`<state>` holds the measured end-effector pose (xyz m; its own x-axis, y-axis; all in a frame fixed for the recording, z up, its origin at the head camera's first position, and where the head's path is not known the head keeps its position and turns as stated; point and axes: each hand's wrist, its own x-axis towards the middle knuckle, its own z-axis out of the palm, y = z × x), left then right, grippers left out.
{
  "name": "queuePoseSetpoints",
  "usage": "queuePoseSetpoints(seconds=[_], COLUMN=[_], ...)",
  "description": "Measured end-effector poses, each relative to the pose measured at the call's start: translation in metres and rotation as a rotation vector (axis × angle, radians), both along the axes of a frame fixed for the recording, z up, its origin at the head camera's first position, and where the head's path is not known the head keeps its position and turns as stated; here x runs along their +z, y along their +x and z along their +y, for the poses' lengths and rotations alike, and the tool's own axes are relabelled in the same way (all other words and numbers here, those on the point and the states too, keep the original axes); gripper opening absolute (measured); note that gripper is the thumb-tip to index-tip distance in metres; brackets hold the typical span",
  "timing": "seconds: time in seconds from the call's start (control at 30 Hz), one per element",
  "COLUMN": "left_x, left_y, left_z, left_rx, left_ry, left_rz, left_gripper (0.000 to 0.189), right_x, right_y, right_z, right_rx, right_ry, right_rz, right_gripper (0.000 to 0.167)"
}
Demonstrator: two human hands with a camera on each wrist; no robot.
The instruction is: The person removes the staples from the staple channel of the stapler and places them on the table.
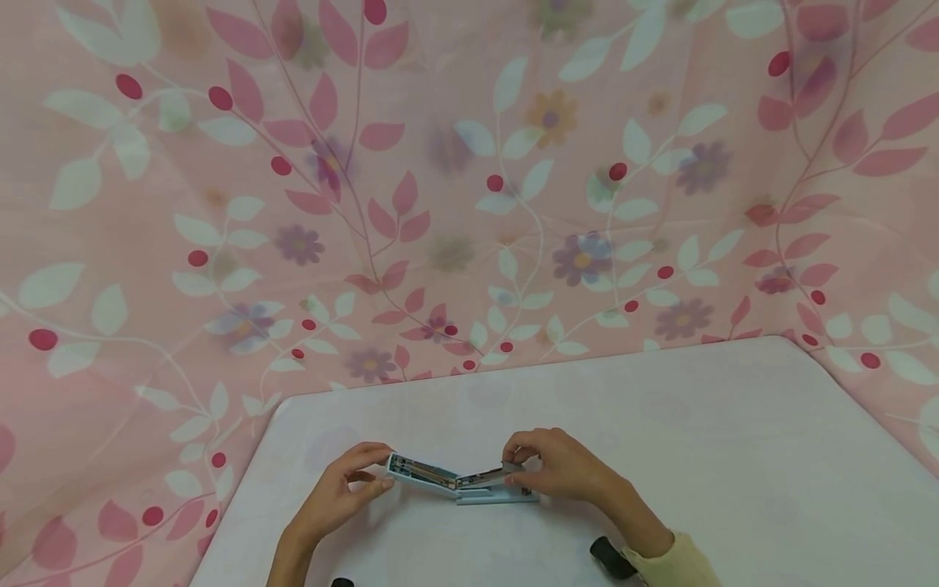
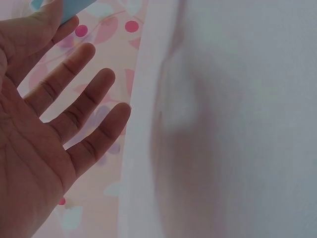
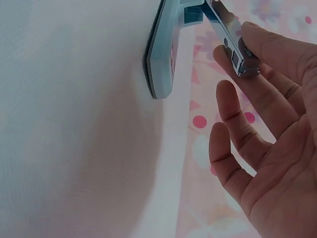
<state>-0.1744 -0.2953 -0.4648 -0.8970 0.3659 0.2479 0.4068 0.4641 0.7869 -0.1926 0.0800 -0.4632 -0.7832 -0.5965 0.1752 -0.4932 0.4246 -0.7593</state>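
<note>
A light blue stapler lies spread open on the white table, its base [image 1: 499, 496] resting at the front middle. The top cover [image 1: 421, 474] is swung back to the left, with its inner channel facing up. My left hand [image 1: 333, 497] pinches the cover's far end between thumb and index finger; in the left wrist view its other fingers spread loosely below the blue cover [image 2: 77, 9]. Between cover and base, the metal staple magazine [image 3: 230, 34] slants upward. My right hand [image 1: 565, 466] pinches the magazine's free end between thumb and fingers, above the base [image 3: 166, 59].
The white table [image 1: 704, 440] has rounded back corners. A pink floral cloth [image 1: 455, 204] hangs behind it and at both sides. By the right sleeve is a black object [image 1: 612, 558]; another dark object [image 1: 341, 582] shows at the bottom edge.
</note>
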Motion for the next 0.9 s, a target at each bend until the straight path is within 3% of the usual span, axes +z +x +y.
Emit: queuePoseSetpoints(seconds=[0.33,0.9], left_x=[0.0041,0.0031], left_y=[0.0032,0.0015], left_z=[0.0025,0.0005], left_rx=[-0.019,0.030], left_ry=[0.008,-0.002], left_rz=[0.025,-0.079], left_gripper=[0.032,0.032], right_x=[-0.0017,-0.0016], right_y=[0.0000,-0.0013], right_z=[0.0005,0.0021], right_rx=[-0.023,-0.065], right_ry=[-0.068,-0.103], right_rz=[-0.070,-0.065], right_gripper=[0.016,0.016])
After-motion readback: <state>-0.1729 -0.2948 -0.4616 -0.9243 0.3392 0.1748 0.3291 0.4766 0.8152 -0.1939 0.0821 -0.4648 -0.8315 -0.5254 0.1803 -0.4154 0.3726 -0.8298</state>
